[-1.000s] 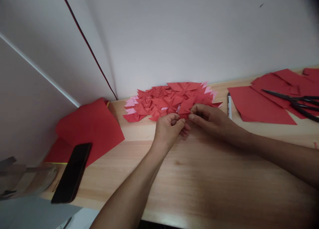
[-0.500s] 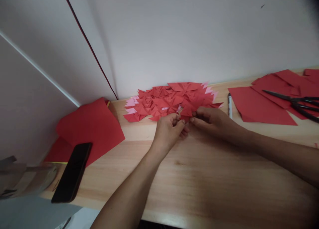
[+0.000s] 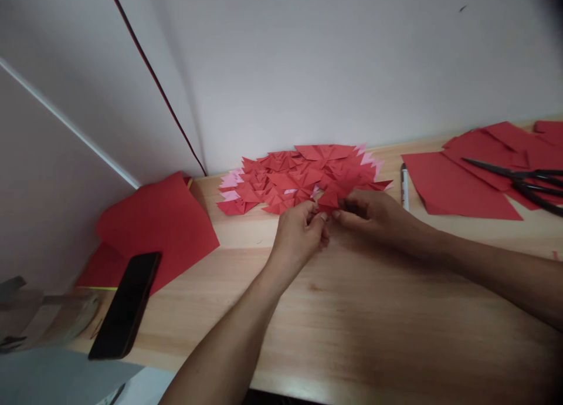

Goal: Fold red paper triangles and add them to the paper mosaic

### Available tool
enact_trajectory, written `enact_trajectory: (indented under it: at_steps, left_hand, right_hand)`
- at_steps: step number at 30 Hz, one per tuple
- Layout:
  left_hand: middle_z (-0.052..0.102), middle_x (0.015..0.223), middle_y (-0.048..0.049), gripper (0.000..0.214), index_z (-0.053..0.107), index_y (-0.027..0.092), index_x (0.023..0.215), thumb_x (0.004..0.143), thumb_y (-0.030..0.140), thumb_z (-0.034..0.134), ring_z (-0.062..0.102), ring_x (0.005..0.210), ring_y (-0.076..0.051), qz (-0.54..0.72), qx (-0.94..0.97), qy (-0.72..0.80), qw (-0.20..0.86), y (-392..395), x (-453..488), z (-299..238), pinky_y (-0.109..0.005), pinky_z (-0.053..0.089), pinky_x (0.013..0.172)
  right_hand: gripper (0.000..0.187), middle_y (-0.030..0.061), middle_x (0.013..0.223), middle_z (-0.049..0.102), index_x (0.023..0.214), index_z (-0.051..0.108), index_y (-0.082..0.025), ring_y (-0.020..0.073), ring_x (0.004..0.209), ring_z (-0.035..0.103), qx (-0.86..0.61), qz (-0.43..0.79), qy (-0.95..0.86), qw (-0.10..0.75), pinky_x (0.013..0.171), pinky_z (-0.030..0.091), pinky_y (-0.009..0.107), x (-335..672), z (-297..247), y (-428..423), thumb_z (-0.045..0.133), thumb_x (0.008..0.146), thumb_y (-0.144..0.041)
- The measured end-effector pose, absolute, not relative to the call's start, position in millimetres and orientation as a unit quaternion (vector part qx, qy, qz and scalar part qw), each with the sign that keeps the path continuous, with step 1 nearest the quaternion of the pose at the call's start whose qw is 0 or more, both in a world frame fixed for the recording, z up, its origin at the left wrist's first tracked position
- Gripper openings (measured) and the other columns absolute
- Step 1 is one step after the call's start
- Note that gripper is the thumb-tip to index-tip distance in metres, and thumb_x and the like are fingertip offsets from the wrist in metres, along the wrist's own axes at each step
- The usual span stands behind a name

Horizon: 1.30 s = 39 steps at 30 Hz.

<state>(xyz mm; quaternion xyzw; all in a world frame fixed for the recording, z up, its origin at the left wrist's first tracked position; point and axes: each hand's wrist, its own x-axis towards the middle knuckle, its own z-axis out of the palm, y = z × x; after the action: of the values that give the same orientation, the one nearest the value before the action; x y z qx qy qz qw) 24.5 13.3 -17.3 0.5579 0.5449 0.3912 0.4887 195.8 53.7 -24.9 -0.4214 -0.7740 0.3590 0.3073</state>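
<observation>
Between my two hands is a small folded piece of red paper [image 3: 328, 201], at the front edge of a heap of folded paper pieces [image 3: 303, 173]. My left hand [image 3: 301, 229] is closed, thumb against fingers, at the left side of the folded paper. On the other side, my right hand [image 3: 373, 214] pinches it between thumb and fingertips. Red pieces make up most of the heap, with pink ones showing at both ends. Exact creases of the held piece are partly hidden by my fingers.
Red paper sheets [image 3: 153, 229] and a black phone [image 3: 125, 305] lie at left, near a clear container [image 3: 70, 320]. At right are a marker [image 3: 404, 186], more red paper [image 3: 461, 188] and black scissors [image 3: 523, 179]. A wall rises behind the wooden table [image 3: 352, 323].
Both hands stay at nearly the same spot on the folded paper. The left fingers have curled in slightly. The whole view has shifted a few pixels.
</observation>
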Motion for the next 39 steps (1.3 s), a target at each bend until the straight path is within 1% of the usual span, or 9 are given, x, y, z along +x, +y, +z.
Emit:
enact_trajectory:
  at_steps: [5,10,13,17,21,24,27,30,39]
  left_hand:
    - [0.057,0.051,0.0031,0.017,0.051,0.019,0.070,0.087,0.020,0.048,0.051,0.040,-0.010,0.382,0.558,0.548,0.493,12.6,24.7,-18.3,-0.020,0.038,0.042]
    - [0.060,0.053,0.0008,0.022,0.054,0.018,0.064,0.085,0.021,0.050,0.053,0.046,-0.011,0.371,0.618,0.565,0.402,10.9,24.3,-14.3,-0.021,0.039,0.049]
    - [0.059,0.052,0.0004,0.025,0.052,0.018,0.059,0.084,0.019,0.050,0.055,0.049,-0.011,0.368,0.635,0.568,0.373,11.0,23.7,-12.7,-0.022,0.038,0.052]
    - [0.058,0.052,0.0023,0.021,0.053,0.018,0.064,0.085,0.020,0.047,0.050,0.043,-0.010,0.374,0.613,0.558,0.417,12.4,22.6,-15.9,-0.021,0.037,0.049]
    - [0.058,0.054,0.0024,0.019,0.055,0.019,0.072,0.087,0.022,0.045,0.051,0.045,-0.010,0.376,0.599,0.538,0.459,13.5,22.0,-17.6,-0.022,0.039,0.049]
    - [0.060,0.059,0.0018,0.012,0.054,0.019,0.075,0.085,0.025,0.055,0.056,0.053,-0.011,0.409,0.591,0.547,0.430,14.3,22.0,-15.3,-0.022,0.041,0.054]
    - [0.063,0.070,0.0020,0.012,0.053,0.019,0.081,0.076,0.017,0.064,0.061,0.065,-0.012,0.472,0.571,0.544,0.392,15.4,21.6,-12.9,-0.022,0.045,0.063]
    - [0.064,0.077,0.0011,0.014,0.055,0.019,0.083,0.075,0.013,0.064,0.062,0.070,-0.011,0.490,0.570,0.524,0.400,16.4,21.1,-12.4,-0.022,0.047,0.067]
    - [0.061,0.075,0.0015,0.008,0.056,0.018,0.080,0.079,0.010,0.058,0.061,0.069,-0.010,0.457,0.618,0.496,0.404,14.6,20.0,-8.3,-0.021,0.046,0.066]
  right_hand:
    - [0.018,-0.0003,0.068,0.053,0.071,0.054,-0.022,0.0159,0.061,0.048,-0.416,0.390,-0.768,0.290,0.053,0.035,0.029,197.6,-21.5,54.9,0.053,0.085,-0.033]
    - [0.028,-0.0020,0.063,0.049,0.065,0.048,-0.023,0.0147,0.058,0.044,-0.431,0.367,-0.774,0.283,0.052,0.033,0.029,196.5,-22.5,55.0,0.058,0.083,-0.040]
    - [0.027,-0.0020,0.063,0.049,0.064,0.049,-0.022,0.0144,0.058,0.045,-0.432,0.357,-0.782,0.272,0.051,0.032,0.028,196.8,-24.7,56.2,0.057,0.084,-0.040]
    - [0.025,-0.0021,0.061,0.051,0.065,0.053,-0.022,0.0141,0.057,0.046,-0.425,0.363,-0.781,0.278,0.051,0.033,0.028,198.0,-24.6,58.7,0.056,0.083,-0.039]
    - [0.021,-0.0001,0.065,0.059,0.071,0.059,-0.021,0.0157,0.060,0.053,-0.420,0.411,-0.763,0.269,0.054,0.039,0.029,198.9,-20.9,60.4,0.056,0.084,-0.037]
    - [0.023,-0.0004,0.062,0.059,0.068,0.058,-0.021,0.0153,0.057,0.053,-0.427,0.425,-0.751,0.271,0.052,0.039,0.028,199.0,-19.8,61.5,0.058,0.083,-0.039]
    - [0.025,-0.0013,0.059,0.060,0.066,0.057,-0.022,0.0150,0.054,0.053,-0.429,0.430,-0.746,0.271,0.049,0.038,0.028,199.3,-21.1,62.4,0.060,0.082,-0.040]
    - [0.026,-0.0017,0.060,0.060,0.067,0.056,-0.022,0.0149,0.055,0.053,-0.432,0.424,-0.752,0.262,0.049,0.037,0.027,200.4,-22.9,63.0,0.059,0.084,-0.042]
    - [0.027,-0.0027,0.059,0.056,0.064,0.053,-0.022,0.0132,0.053,0.050,-0.416,0.447,-0.750,0.253,0.047,0.034,0.026,200.6,-21.2,64.4,0.058,0.085,-0.038]
